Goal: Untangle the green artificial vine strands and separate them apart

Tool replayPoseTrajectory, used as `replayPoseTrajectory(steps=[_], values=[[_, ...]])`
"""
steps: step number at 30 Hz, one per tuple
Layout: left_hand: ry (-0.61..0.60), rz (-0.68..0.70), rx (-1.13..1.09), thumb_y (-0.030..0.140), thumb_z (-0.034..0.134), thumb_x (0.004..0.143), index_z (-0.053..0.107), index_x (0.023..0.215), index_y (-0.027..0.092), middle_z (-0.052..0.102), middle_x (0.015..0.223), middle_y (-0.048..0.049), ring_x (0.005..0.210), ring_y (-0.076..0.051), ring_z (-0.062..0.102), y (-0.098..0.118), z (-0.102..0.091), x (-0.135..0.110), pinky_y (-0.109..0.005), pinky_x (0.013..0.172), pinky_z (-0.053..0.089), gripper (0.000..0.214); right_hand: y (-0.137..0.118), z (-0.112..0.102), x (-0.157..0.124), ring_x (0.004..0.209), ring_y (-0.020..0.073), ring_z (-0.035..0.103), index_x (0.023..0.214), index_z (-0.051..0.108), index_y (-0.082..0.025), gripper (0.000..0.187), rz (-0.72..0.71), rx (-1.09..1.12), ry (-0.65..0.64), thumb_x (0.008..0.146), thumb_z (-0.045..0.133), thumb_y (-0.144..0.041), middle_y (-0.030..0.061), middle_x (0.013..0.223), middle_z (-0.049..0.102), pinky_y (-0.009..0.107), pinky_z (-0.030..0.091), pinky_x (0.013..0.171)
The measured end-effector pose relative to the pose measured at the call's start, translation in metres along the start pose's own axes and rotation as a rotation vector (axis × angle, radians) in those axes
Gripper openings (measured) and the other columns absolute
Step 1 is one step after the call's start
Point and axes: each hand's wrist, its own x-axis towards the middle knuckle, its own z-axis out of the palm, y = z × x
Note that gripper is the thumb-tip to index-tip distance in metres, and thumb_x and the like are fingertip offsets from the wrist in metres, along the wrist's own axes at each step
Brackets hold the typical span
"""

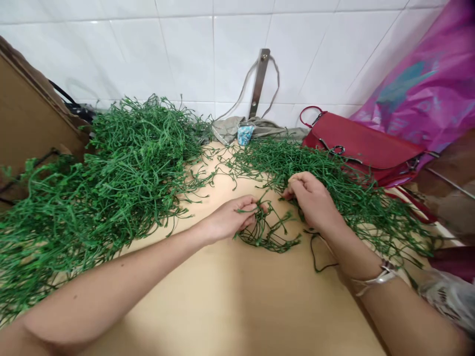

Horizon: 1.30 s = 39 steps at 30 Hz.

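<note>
My left hand (235, 217) is closed on a small bunch of thin green plastic stems (269, 235), which hang and curl over the table from its fingertips. To the right, my right hand (309, 198) has its fingers pinched together at the edge of a pile of loose green stems (334, 173). Whatever lies between those fingertips is hidden. A much larger heap of bushy green stems (144, 148) spreads along the left of the table, beyond my left forearm.
A red handbag (367, 141) stands behind the right pile, beside a purple plastic bag (419, 84). Cardboard (33, 99) borders the left side. By the tiled wall (185, 54) are a metal bracket (259, 81), grey cloth (274, 129) and a small blue-patterned item (245, 134).
</note>
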Motion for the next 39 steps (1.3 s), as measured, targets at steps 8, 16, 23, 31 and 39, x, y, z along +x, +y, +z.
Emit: replayPoseTrajectory(steps=[8, 16, 23, 31, 39], values=[[0.016, 0.077, 0.025, 0.047, 0.053, 0.095, 0.058, 0.104, 0.016, 0.051, 0.067, 0.0046, 0.056, -0.008, 0.047, 0.006, -0.001, -0.002, -0.019, 0.053, 0.038, 0.033, -0.016, -0.01, -0.008, 0.114, 0.0309, 0.059, 0.111, 0.06, -0.019, 0.025, -0.473, -0.287, 0.488, 0.09, 0.049, -0.027, 0.0175, 0.115, 0.063, 0.049, 0.048, 0.097], [0.057, 0.141, 0.097, 0.046, 0.048, 0.097, 0.05, 0.099, 0.019, 0.053, 0.071, 0.0046, 0.056, -0.007, 0.049, 0.003, -0.002, 0.0, -0.019, 0.051, 0.035, 0.027, -0.04, 0.0, -0.032, 0.088, 0.0228, 0.068, 0.092, 0.069, -0.022, 0.025, -0.278, -0.078, -0.214, 0.09, 0.058, -0.045, 0.0052, 0.091, 0.074, 0.036, 0.052, 0.083], [0.015, 0.092, 0.159, 0.055, 0.052, 0.094, 0.05, 0.099, 0.018, 0.044, 0.062, 0.0078, 0.052, -0.008, 0.037, 0.004, -0.004, 0.002, -0.022, 0.051, 0.029, 0.037, -0.023, 0.014, -0.033, 0.085, 0.0235, 0.067, 0.105, 0.068, -0.02, 0.022, -0.235, -0.14, -0.198, 0.091, 0.055, -0.031, 0.0069, 0.091, 0.075, 0.037, 0.051, 0.079], [0.104, 0.113, 0.068, 0.05, 0.058, 0.092, 0.055, 0.1, 0.016, 0.034, 0.058, 0.0089, 0.051, -0.007, 0.03, 0.001, -0.001, 0.004, -0.022, 0.05, 0.022, 0.035, -0.015, 0.011, -0.028, 0.081, 0.0235, 0.061, 0.087, 0.066, -0.021, 0.021, -0.695, -0.522, -0.033, 0.099, 0.048, -0.021, 0.008, 0.084, 0.071, 0.035, 0.048, 0.076], [0.157, 0.144, -0.071, 0.038, 0.058, 0.092, 0.062, 0.094, 0.015, 0.039, 0.067, 0.0064, 0.052, -0.005, 0.027, 0.001, 0.0, 0.007, -0.021, 0.051, 0.022, 0.024, -0.007, 0.004, -0.015, 0.079, 0.0202, 0.064, 0.088, 0.065, -0.022, 0.019, -0.798, -0.45, -0.031, 0.1, 0.05, -0.022, 0.0047, 0.082, 0.071, 0.032, 0.048, 0.077]])
